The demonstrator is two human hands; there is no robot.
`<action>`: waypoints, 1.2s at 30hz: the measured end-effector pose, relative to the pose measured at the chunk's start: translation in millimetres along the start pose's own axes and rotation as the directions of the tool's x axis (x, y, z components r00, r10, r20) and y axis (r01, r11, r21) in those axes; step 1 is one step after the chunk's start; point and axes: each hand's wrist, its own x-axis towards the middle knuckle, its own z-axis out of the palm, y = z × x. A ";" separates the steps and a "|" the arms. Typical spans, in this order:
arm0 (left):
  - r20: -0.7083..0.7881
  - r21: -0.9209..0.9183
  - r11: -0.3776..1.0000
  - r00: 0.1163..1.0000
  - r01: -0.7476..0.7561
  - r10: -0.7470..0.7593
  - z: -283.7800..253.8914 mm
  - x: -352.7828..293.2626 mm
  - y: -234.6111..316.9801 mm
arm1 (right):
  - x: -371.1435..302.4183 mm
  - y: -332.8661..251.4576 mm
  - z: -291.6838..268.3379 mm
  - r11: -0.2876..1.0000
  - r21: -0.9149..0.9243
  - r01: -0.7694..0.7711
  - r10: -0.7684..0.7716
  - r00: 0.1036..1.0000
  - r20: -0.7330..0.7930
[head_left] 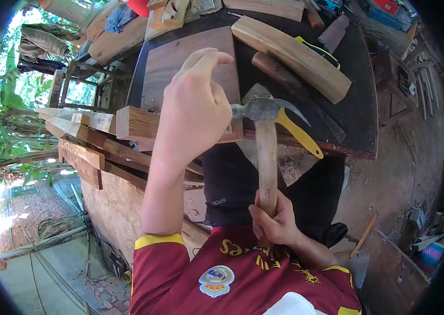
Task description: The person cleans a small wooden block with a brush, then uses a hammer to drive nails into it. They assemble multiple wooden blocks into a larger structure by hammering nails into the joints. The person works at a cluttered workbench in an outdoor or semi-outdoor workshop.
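My right hand (275, 223) is closed round the wooden handle of a claw hammer (267, 163), low in front of my shirt. The hammer's metal head lies by the table's front edge, its claw to the right and its striking end close to my left hand (196, 105). That hand is raised over a wooden block (137, 124), back toward me, fingers curled and index finger bent. Its thumb, and anything in its grip, are hidden. Beside the hammer head lies a yellow-handled tool (302, 135), partly covered by the hammer.
On the dark table (356, 100) lie a wide board (190, 44), a thick wooden piece (293, 59) and a long-bladed tool with a wooden handle (275, 72). Timber lengths (93, 144) jut out at the left. A wooden stool (88, 79) stands beyond them.
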 end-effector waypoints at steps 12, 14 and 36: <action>0.016 -0.008 0.998 0.998 0.067 -0.067 0.0 -0.8 1.1 | 1.2 3.3 -8.5 0.997 -0.077 0.003 -0.003 1.000 -0.005; 0.018 0.006 0.998 0.998 0.058 -0.058 -0.2 -0.9 -1.1 | 1.7 7.4 -9.1 0.997 -0.082 0.012 -0.013 1.000 -0.007; 0.025 0.012 0.997 0.997 0.078 -0.078 -2.4 -1.9 -2.4 | 25.8 -13.5 -8.3 0.995 -0.101 -0.013 0.016 1.000 0.021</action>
